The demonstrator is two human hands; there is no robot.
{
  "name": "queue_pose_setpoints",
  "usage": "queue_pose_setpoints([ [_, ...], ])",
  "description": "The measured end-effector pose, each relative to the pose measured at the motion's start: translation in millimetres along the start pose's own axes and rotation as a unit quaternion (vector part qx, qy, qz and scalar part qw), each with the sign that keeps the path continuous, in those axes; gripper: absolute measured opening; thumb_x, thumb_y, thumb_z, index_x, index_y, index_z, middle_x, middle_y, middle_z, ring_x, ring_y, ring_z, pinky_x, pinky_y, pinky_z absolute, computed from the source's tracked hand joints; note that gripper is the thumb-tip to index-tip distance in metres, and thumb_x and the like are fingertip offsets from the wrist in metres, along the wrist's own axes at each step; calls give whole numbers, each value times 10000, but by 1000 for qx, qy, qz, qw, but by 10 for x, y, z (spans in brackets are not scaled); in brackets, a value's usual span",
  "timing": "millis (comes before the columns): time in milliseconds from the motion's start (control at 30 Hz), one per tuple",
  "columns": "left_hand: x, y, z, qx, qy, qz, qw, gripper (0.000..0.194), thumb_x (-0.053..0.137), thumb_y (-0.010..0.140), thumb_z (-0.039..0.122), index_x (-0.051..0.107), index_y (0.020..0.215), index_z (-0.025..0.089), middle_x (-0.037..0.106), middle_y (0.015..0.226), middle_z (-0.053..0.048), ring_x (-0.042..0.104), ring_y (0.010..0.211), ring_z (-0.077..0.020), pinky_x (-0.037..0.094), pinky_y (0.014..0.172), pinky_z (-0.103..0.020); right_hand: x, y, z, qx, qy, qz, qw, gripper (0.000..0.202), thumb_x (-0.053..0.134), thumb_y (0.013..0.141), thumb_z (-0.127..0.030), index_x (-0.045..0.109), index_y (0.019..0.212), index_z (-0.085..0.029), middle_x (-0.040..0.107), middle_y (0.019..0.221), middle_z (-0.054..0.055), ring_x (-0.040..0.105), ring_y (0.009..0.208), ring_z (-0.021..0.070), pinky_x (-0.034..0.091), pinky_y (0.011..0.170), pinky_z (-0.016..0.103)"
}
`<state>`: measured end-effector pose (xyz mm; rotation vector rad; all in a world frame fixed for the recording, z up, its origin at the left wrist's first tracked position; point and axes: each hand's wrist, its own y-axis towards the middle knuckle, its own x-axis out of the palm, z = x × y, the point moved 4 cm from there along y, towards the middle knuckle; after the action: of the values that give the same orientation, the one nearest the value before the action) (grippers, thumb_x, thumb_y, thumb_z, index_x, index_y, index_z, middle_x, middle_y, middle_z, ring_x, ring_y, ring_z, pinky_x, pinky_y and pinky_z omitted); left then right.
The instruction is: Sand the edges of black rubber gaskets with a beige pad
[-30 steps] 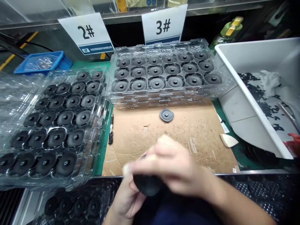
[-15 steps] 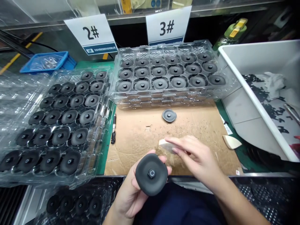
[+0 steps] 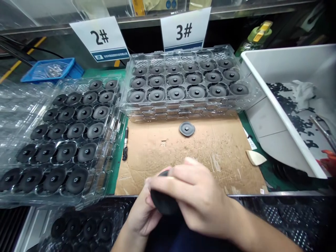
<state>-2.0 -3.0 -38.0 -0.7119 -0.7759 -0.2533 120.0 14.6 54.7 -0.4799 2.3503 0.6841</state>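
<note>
**Right hand (image 3: 201, 196) over a matte black, rounded-square disc (image 3: 163, 203) in the left hand (image 3: 143, 211)**

The disc sits between the two hands, tilted, near the front edge of a flat brown cardboard sheet (image 3: 147, 150). The left hand grips it from below and from its left side, fingers curled around it. The right hand lies across its upper right part, fingers bent and close together, hiding much of it; whether those fingers pinch anything cannot be told.

A dark grey rounded disc with a raised centre (image 3: 187, 129) lies on the cardboard beyond both hands, well apart from them. An off-white wedge-shaped block (image 3: 256, 158) lies at the sheet's right edge, well to the right of the right hand. A black-and-silver pen (image 3: 125, 143) lies along the left edge, on the green-topped desk (image 3: 112, 182).
</note>
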Motion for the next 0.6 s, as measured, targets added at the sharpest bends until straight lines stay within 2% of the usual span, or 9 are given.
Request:
queue_pose_setpoints([
  [67,19,14,49,17,-9,1,1000,568,778,534,380,626,1069,265,667,1085,-24,593,1020,-228,442,914,-298,37,-119,-33,60,-49,44,996,362,408,816,-78,552,1148,-78,607,748,70,503,628,158,356,592,314],
  [167,36,27,101,35,-21,31,999,568,793,511,350,627,1052,303,648,1132,6,604,1016,-229,435,930,-309,62,-299,-85,74,-51,84,992,356,469,799,-44,556,1144,-46,612,661,61,516,574,151,415,585,310],
  [233,60,35,123,49,-30,46,997,562,785,519,364,623,1054,307,654,1117,14,606,1016,-234,450,913,-311,51,-369,-20,96,35,81,991,316,484,811,-62,589,1106,-104,620,662,35,531,561,131,443,566,276],
  [333,132,46,155,79,-32,37,996,532,780,554,331,621,1059,286,660,1106,0,607,1010,-207,473,860,-264,-47,-422,213,202,143,86,965,269,503,843,-145,606,1078,-225,662,857,11,604,717,120,489,623,227],
  [433,204,46,149,86,-27,21,996,483,766,596,260,624,1058,266,662,1104,-16,613,1001,-214,468,875,-276,-239,-425,334,285,108,156,940,287,524,855,-190,577,1115,-299,625,1092,-17,585,970,138,489,757,213],
  [500,211,34,127,84,-27,32,996,478,750,620,237,614,1077,272,658,1113,-12,619,988,-209,470,876,-275,-318,-360,252,261,64,198,943,327,525,851,-181,549,1161,-282,604,1134,-5,571,991,144,481,767,214],
  [600,171,1,98,79,-33,41,995,459,720,656,193,608,1095,271,658,1115,-14,620,974,-172,471,868,-234,-227,-201,0,127,33,185,974,337,491,845,-136,538,1177,-166,641,1028,57,589,855,154,474,738,262],
])
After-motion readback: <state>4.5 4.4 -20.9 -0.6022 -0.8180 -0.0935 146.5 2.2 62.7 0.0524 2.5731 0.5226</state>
